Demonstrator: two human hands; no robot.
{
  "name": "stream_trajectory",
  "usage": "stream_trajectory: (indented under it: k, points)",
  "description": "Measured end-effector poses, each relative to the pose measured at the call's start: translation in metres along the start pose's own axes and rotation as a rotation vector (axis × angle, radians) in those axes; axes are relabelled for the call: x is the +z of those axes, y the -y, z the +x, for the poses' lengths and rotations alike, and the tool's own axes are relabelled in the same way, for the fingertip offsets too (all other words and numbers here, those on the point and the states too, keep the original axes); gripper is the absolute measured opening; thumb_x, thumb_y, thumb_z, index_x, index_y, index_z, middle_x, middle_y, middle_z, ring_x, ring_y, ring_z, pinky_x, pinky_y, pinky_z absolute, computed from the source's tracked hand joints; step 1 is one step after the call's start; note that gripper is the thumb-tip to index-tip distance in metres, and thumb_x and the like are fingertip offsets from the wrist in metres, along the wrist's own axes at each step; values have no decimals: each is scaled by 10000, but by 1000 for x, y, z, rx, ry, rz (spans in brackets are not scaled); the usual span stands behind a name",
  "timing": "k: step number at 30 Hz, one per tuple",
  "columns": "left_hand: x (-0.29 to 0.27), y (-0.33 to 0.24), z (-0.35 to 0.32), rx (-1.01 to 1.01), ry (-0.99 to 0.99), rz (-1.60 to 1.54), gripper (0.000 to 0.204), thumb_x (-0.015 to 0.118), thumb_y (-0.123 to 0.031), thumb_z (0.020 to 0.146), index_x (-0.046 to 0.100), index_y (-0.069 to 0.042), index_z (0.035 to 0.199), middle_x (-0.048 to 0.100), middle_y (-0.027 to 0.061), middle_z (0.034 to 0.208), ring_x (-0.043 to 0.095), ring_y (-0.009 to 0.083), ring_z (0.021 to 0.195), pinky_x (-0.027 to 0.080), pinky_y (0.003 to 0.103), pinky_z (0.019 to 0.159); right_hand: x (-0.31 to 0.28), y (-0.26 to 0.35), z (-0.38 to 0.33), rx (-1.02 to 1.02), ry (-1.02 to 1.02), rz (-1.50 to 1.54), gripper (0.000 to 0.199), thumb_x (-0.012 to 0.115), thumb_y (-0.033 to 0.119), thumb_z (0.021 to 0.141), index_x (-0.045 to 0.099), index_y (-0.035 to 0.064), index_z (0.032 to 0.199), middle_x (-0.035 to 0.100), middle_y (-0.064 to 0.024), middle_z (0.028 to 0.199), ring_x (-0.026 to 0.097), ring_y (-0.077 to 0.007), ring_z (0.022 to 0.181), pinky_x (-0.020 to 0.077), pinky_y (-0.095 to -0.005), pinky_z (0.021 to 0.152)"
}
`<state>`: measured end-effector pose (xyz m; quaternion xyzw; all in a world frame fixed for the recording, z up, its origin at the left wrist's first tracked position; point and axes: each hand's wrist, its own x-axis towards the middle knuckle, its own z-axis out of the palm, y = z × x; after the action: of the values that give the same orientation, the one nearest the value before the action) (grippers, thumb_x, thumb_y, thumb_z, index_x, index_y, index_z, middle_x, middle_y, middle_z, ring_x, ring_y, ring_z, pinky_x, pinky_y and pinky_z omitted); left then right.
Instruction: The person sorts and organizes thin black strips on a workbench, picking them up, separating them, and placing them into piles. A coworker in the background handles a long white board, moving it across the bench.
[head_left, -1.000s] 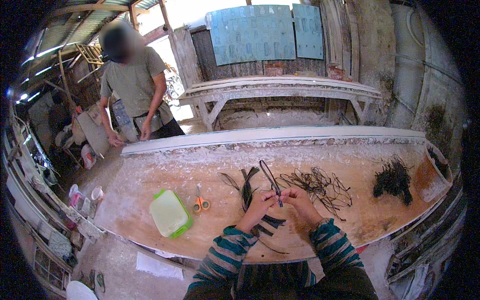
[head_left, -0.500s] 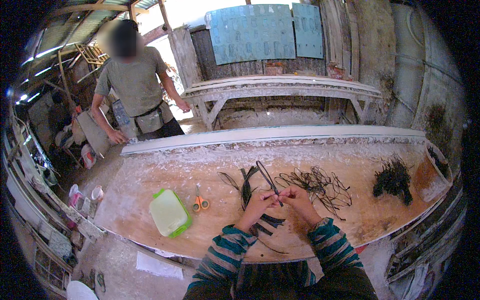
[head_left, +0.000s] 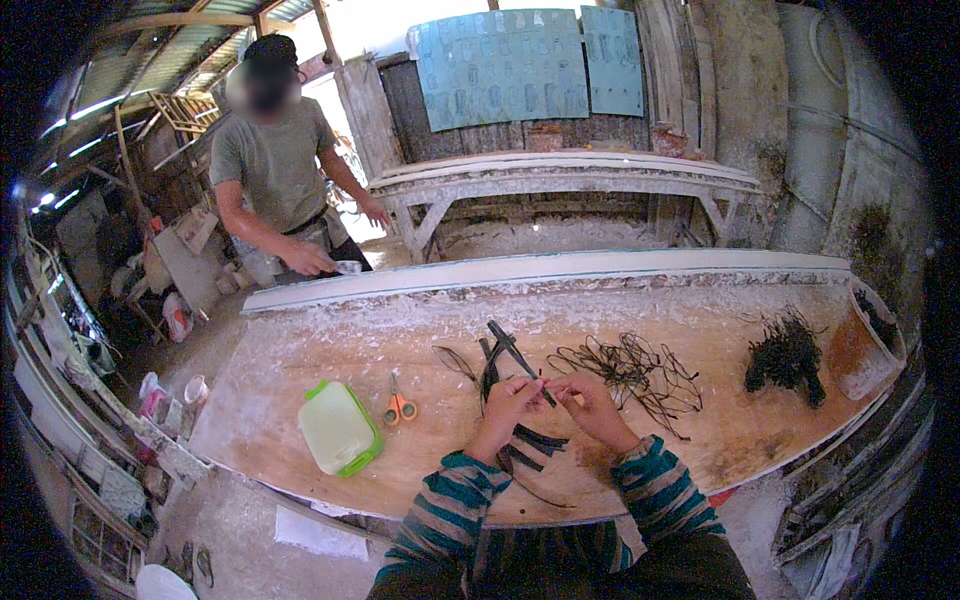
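Rust-coloured bucket (head_left: 868,345) at the bench's right end is holding dark scraps; the green-lidded box (head_left: 338,428) is sitting closed, contents hidden. Left hand (head_left: 510,398) and right hand (head_left: 585,395) are both pinching a thin black strip (head_left: 520,358) over the workbench (head_left: 300,360), fingertips closed on it.

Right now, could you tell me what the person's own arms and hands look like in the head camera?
Both forearms come in from the lower edge in long knitted sleeves with teal, dark and reddish-brown stripes. The left hand and right hand are bare past the cuffs: no gloves, and no rings or watch that I can make out.
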<state>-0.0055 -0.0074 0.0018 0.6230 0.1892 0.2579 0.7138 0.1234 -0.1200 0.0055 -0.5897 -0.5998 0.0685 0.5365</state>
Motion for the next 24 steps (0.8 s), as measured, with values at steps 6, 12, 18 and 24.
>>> stream_trajectory:
  k: [6,12,18,24]
  points:
    - [8,-16,-6,6,-32,8,241,556,-189,869,619,27,954,624,46,792,580,98,690,475,213,638,-2,10,-3,-126,29,-190,189,639,13,728,615,39,913,582,-92,841,561,-246,813,453,-305,668]
    - [0,6,3,22,75,22,220,572,-226,853,622,-14,890,614,14,810,551,99,745,435,235,722,2,2,-5,-49,-57,-32,99,637,70,767,610,17,847,585,-62,750,560,-199,712,444,-274,652]
    - [5,7,2,110,85,86,270,571,-223,861,607,16,979,602,22,797,565,92,716,475,223,673,2,-8,-4,322,-137,484,75,580,90,828,586,22,797,584,-17,738,527,-97,686,428,-237,659]
    - [9,1,-1,101,48,126,248,585,-228,847,617,-1,942,591,21,775,547,103,735,451,233,707,-1,-1,-1,372,-107,556,114,606,119,813,597,17,862,595,-12,781,521,-89,719,419,-237,694]
